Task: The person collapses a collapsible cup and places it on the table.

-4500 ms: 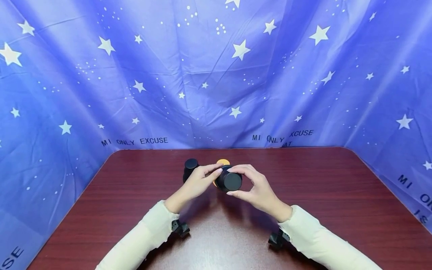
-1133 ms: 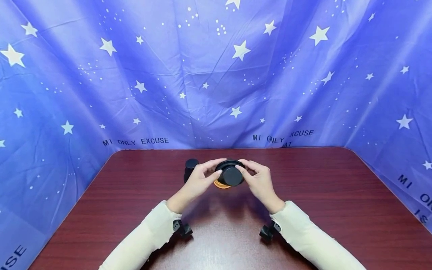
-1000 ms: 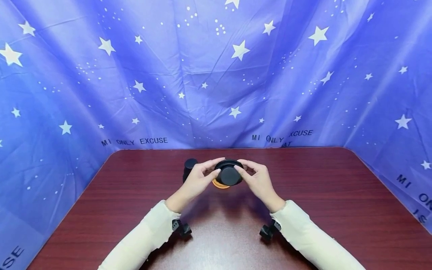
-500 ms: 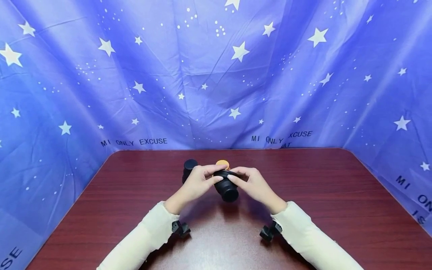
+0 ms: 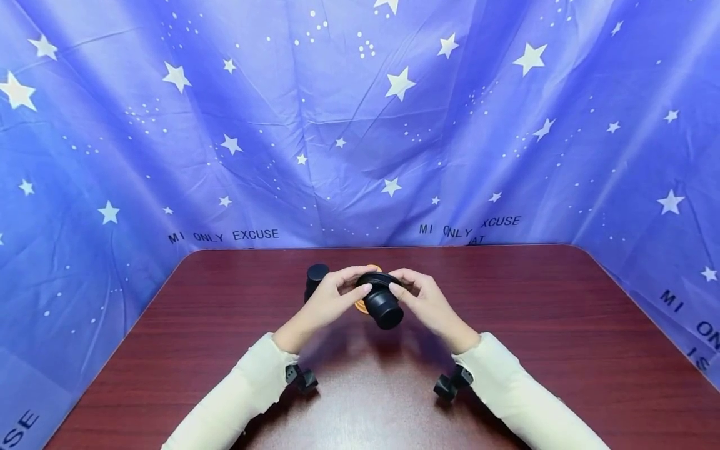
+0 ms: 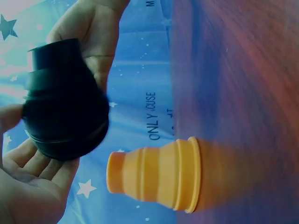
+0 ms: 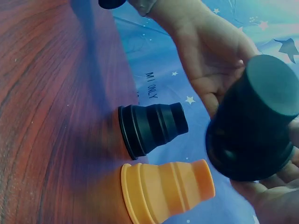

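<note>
Both hands hold a black collapsible cup (image 5: pixel 385 307) above the table, its narrow base tilted down toward me. My left hand (image 5: pixel 332 303) grips the wide rim from the left, thumb in front and fingers behind. On the other side my right hand (image 5: pixel 430 300) pinches the rim in the same way. The left wrist view shows the stepped wall of this cup (image 6: pixel 65 102); in the right wrist view its flat base (image 7: pixel 273 84) faces the camera. Right behind it stands an orange collapsible cup (image 6: pixel 159 175), wide mouth down and partly hidden in the head view.
A second black collapsible cup (image 7: pixel 152 128) stands mouth down to the left of the orange one, partly behind my left hand. The dark red wooden table (image 5: pixel 197 350) ends at a blue star-patterned curtain (image 5: pixel 360 125). Black camera mounts (image 5: pixel 302 379) hang below both wrists.
The held cup has turned in the hands: its base faced me, then swung down, and now sits slightly higher again. My right hand has shifted from the cup's body to its rim.
</note>
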`<state>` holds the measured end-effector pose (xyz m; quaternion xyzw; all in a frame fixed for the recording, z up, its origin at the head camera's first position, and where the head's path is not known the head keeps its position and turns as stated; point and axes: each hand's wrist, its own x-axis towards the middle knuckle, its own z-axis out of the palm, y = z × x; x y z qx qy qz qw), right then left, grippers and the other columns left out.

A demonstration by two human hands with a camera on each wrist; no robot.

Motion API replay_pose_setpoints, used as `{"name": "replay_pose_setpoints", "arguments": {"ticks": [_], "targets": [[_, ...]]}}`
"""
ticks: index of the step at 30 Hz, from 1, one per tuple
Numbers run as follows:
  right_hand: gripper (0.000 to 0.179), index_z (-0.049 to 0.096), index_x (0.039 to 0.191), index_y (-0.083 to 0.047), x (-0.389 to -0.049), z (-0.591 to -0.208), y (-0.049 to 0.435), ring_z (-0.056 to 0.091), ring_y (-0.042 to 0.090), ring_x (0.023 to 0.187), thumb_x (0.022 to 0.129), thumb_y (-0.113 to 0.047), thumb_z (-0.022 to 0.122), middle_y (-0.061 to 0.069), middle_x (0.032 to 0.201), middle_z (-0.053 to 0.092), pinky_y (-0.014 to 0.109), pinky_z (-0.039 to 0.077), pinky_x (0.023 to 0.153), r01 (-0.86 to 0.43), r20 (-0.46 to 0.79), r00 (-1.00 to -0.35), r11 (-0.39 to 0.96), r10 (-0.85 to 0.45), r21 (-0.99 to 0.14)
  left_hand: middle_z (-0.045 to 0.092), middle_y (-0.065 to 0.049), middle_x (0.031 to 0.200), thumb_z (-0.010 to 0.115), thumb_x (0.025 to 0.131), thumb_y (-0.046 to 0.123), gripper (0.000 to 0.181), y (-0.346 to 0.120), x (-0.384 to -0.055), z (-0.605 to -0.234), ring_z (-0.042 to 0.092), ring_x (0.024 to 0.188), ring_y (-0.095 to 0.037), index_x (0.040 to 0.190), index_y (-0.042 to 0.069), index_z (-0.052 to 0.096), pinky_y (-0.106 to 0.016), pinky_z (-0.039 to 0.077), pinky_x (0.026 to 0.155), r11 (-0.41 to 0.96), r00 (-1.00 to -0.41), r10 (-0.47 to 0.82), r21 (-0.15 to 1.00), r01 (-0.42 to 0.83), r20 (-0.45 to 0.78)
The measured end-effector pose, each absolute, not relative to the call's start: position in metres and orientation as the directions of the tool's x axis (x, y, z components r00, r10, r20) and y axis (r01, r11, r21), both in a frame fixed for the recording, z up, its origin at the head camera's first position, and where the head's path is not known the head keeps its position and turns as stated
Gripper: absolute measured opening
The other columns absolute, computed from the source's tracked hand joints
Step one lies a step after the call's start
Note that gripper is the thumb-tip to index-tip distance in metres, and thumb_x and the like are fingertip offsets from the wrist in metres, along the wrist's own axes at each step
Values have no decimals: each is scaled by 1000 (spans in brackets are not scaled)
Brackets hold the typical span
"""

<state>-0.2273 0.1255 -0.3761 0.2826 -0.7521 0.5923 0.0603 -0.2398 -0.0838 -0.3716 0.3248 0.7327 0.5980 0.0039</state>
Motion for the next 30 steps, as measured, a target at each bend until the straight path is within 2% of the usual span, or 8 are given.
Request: {"name": "replay_pose_setpoints", "arguments": {"ticks": [5, 9, 15, 18, 21, 25, 30], "targets": [[16, 61, 105, 7, -228, -376, 127, 57, 7, 71, 94, -1, 53, 3, 87, 63, 23, 49, 62, -522, 467, -818, 89, -336, -848, 60, -16, 125, 58, 93, 7, 38, -84, -242, -373, 60, 110, -17, 129, -5, 53, -25, 48, 90, 7, -782, 488, 895, 447, 387], [17, 61, 106, 8, -229, -378, 127, 58, 6, 73, 94, 0, 53, 7, 89, 64, 22, 50, 64, -533, 482, -815, 87, -322, -842, 62, -17, 122, 58, 92, 4, 37, -84, -242, -372, 62, 104, -14, 127, -7, 54, -24, 50, 86, -11, -785, 482, 898, 440, 390], [20, 63, 109, 7, -229, -378, 127, 60, 6, 75, 92, -2, 57, 18, 89, 67, 28, 53, 68, -517, 464, -833, 128, -301, -846, 64, -11, 121, 63, 91, 9, 37, -85, -244, -374, 63, 103, -14, 125, -3, 58, -23, 50, 84, 67, -812, 443, 889, 453, 380], [21, 64, 109, 6, -230, -375, 128, 62, 7, 76, 92, -3, 59, 19, 93, 68, 33, 55, 71, -491, 430, -847, 150, -312, -858, 64, -12, 119, 65, 89, 10, 38, -86, -244, -374, 63, 104, -16, 125, -2, 59, -23, 51, 83, 100, -830, 420, 890, 446, 368], [21, 66, 109, 3, -230, -373, 128, 63, 8, 78, 91, -8, 61, 16, 97, 69, 33, 54, 72, -460, 385, -861, 185, -331, -869, 64, -14, 118, 67, 87, 9, 39, -86, -244, -374, 62, 105, -19, 123, -3, 60, -23, 51, 83, 114, -843, 402, 894, 433, 357], [23, 66, 109, 0, -229, -373, 128, 64, 11, 82, 91, -14, 63, 12, 99, 69, 26, 52, 73, -426, 331, -870, 222, -365, -877, 64, -15, 117, 68, 86, 9, 38, -83, -243, -376, 61, 107, -20, 121, -3, 61, -23, 51, 83, 146, -847, 410, 892, 427, 338], [20, 67, 107, -1, -228, -374, 129, 63, 12, 84, 91, -13, 63, 10, 96, 69, 24, 51, 77, -419, 294, -856, 238, -426, -876, 65, -16, 115, 69, 85, 6, 37, -82, -241, -377, 61, 106, -21, 120, -3, 62, -19, 50, 81, 199, -848, 430, 884, 423, 309]]}}
